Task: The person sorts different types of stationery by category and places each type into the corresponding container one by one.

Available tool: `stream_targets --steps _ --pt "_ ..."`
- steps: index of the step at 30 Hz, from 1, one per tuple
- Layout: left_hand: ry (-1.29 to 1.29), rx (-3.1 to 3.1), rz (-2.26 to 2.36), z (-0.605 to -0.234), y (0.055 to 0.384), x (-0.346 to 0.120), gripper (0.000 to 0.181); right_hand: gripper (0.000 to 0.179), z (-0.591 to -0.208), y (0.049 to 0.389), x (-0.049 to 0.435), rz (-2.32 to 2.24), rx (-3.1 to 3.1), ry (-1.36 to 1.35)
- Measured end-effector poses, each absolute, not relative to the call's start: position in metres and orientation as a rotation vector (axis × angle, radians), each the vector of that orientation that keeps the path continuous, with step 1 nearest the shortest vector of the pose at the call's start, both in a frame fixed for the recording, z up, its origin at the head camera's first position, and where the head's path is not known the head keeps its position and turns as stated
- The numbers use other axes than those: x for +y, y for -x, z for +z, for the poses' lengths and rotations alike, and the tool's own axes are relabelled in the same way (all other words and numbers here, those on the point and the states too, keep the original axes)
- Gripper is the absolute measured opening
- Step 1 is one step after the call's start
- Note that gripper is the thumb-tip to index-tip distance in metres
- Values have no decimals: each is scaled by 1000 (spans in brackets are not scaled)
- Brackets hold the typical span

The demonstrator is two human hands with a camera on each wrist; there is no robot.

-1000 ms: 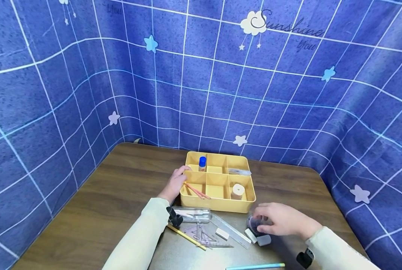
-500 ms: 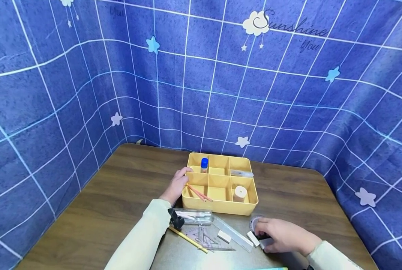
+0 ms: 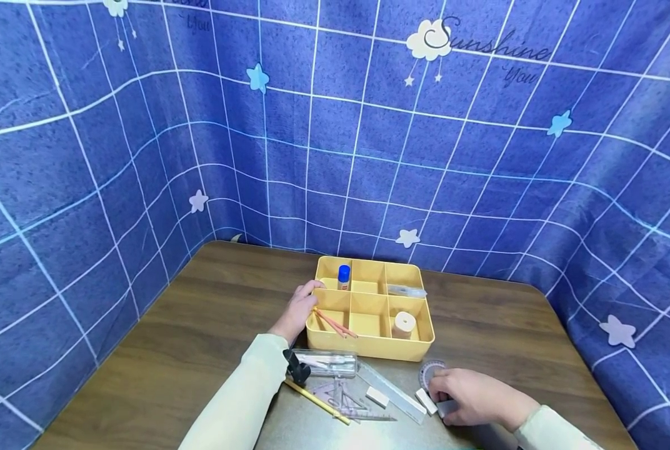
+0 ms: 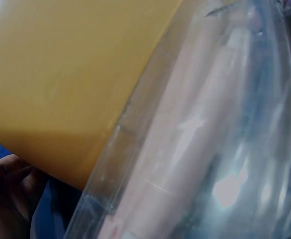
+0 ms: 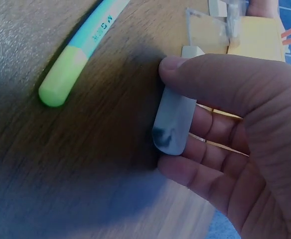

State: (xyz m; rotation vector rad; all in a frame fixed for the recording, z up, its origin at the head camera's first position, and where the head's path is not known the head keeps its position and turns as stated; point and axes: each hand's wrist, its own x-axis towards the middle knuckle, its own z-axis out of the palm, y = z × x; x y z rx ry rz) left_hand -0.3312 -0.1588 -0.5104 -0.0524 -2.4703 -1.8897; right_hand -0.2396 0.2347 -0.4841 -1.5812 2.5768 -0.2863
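Observation:
My left hand (image 3: 298,309) grips the left rim of a yellow compartment box (image 3: 369,348); in the left wrist view that hand is mostly hidden behind the box wall. Between thumb and fingers, my right hand (image 3: 472,394) pinches a grey eraser (image 5: 174,119) with a dark smudge at one end, low over the table. Close by lie a white eraser (image 3: 426,401) and a clear round protractor (image 3: 425,375). Inside the box are a blue-capped glue stick (image 3: 343,276), orange pencils (image 3: 335,325), a pale roll (image 3: 404,325) and a clear-wrapped item (image 3: 407,291).
Before the box lie a clear pencil case (image 3: 329,364), a ruler (image 3: 394,392), another white eraser (image 3: 377,396), transparent set squares (image 3: 343,403) and a yellow pencil (image 3: 320,403). A blue-green pencil (image 5: 85,47) lies near my right hand. A blue curtain (image 3: 335,125) hangs behind the table.
My right hand has moved from over the protractor down to the grey eraser and now pinches it. The left hand stays at the box rim. The head view has shifted slightly.

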Motion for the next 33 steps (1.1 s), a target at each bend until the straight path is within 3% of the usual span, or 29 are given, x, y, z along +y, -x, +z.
stream_targets --steps 18,33 --pt "84 -2435 -1855 -516 335 -159 31 29 -460 254 232 -306 2492 1597" --pt "68 -2457 -1851 -515 332 -159 32 25 -391 274 192 -325 2469 1653"
